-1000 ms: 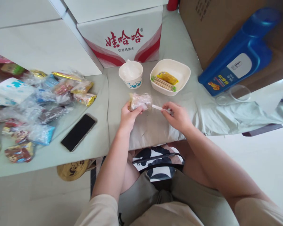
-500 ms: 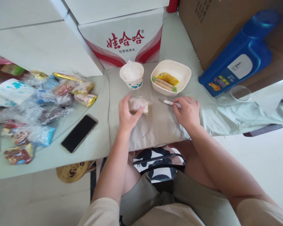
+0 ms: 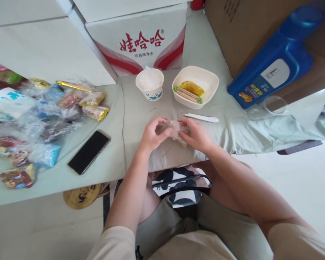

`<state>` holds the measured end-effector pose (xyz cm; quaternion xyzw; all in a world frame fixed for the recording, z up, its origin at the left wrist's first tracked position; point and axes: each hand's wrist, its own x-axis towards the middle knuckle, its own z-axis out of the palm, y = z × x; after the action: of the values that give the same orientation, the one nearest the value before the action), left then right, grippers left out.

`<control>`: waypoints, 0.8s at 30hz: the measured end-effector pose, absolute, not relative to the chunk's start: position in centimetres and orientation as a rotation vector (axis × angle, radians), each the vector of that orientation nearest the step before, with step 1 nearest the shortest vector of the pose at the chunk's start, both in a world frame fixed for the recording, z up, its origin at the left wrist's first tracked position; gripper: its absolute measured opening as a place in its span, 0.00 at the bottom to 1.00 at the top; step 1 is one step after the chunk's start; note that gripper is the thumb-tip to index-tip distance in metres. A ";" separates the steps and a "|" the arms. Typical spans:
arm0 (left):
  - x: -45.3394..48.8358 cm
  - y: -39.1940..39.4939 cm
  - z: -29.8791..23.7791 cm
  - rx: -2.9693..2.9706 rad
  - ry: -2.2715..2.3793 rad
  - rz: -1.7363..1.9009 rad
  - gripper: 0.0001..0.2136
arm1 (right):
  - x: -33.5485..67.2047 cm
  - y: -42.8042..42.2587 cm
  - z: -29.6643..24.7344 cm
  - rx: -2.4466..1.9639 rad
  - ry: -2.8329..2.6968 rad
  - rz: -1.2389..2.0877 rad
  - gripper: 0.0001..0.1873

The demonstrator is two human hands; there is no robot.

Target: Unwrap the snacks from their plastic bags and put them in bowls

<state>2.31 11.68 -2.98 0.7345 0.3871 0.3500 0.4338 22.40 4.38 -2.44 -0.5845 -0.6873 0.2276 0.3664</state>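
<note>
A small snack packet (image 3: 175, 130) in crinkled clear wrap is between my two hands, just above or on the cloth near the table's front edge. My right hand (image 3: 195, 134) grips its right side, fingers over the top. Thumb and curled fingers of my left hand (image 3: 153, 135) close on its left edge. Part of the packet is hidden under the right fingers. Behind my right hand lies a white utility knife (image 3: 203, 117), its tip pointing left, with no hand on it.
Beyond my hands stand a paper cup (image 3: 151, 86) with clear plastic inside and a white bowl (image 3: 209, 85) holding wrapped snacks. Left are a black phone (image 3: 89, 151) and piled snack packets (image 3: 51, 112). A blue bottle (image 3: 273, 65) and clear cup (image 3: 274, 106) stand right, a printed carton (image 3: 141, 43) behind.
My right hand has let go of the utility knife and moved left onto the snack packet. The packet has shifted right and toward me, with my left hand following it.
</note>
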 end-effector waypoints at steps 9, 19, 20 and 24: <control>3.0 11.6 -2.6 1.649 0.971 1.044 0.07 | 23.9 4.1 -1.3 -1.445 -1.725 0.553 0.05; 0.4 13.7 -3.2 1.131 1.439 1.175 0.07 | 26.6 4.3 -1.2 -1.871 -1.107 0.467 0.02; 0.0 13.8 -3.3 1.187 1.450 1.183 0.07 | 26.7 4.2 -1.3 -1.856 -1.093 0.427 0.03; -0.7 13.5 -3.6 1.478 1.332 1.164 0.09 | 26.3 3.7 -0.9 -1.654 -1.329 0.354 0.14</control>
<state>-0.72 13.48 -3.55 0.5859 0.5281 0.4616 0.4061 26.26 3.69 -0.94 -0.6767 -0.5435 0.1448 0.4751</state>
